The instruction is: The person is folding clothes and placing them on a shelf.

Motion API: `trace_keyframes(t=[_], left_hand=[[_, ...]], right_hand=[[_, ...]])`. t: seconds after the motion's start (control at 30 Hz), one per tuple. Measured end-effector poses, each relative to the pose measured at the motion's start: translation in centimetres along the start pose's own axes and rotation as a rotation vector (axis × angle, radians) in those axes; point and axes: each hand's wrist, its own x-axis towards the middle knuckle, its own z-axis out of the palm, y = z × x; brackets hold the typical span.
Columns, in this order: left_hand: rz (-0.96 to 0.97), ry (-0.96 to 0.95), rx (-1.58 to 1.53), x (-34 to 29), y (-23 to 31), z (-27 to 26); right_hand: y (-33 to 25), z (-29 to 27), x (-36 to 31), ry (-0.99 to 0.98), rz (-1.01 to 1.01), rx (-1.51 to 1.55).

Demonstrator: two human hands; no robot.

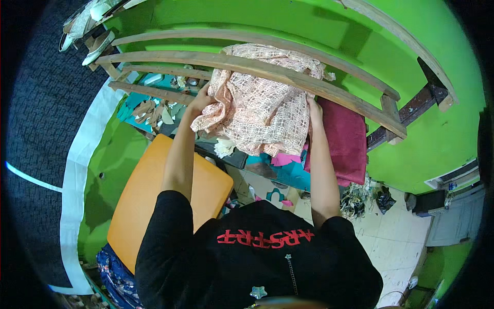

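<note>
A pale pink, lacy cloth (262, 110) with a net-like pattern spreads below and behind a wooden rail (257, 64). Its upper part shows in the gap between two rails. At its left edge, my left hand (201, 101) is closed on a bunched fold. On the opposite edge my right hand (315, 110) grips the cloth from the side, its fingertips partly hidden behind it. Close to my right forearm lies a folded maroon cloth (342, 139).
Wooden slats (154, 91) run across the front. Scraps and small items lie on a teal surface (303, 175). An orange chair back (164, 185) stands at lower left. White shoes (99, 49) rest on the rack's left end. A black bag (385, 200) sits on the tiled floor.
</note>
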Motion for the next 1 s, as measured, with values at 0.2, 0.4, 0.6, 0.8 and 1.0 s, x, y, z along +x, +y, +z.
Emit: trace_keyframes(t=[0.2,0.4,0.6,0.8,1.0], left_hand=[[-0.118,0.088,0.349,3.1,-3.0,0.2],[-0.081,0.077,0.083,2.9,-2.5,0.6],[-0.018,0.058,0.23,2.2,-2.6,0.9],[-0.105,0.12,0.758,2.0,3.0,2.1],[0.021,0.123,1.153,-2.5,10.1,10.9]], right_hand=[[3.7,-1.9,1.3,0.099,0.08,-0.128],[3.7,-3.2,4.5,0.157,-0.129,-0.428],[3.4,-2.8,2.7,0.255,-0.197,-0.832],[-2.3,0.2,-2.2,0.261,-0.268,-0.415],[-4.8,3.5,-7.6,0.148,-0.575,-0.686]])
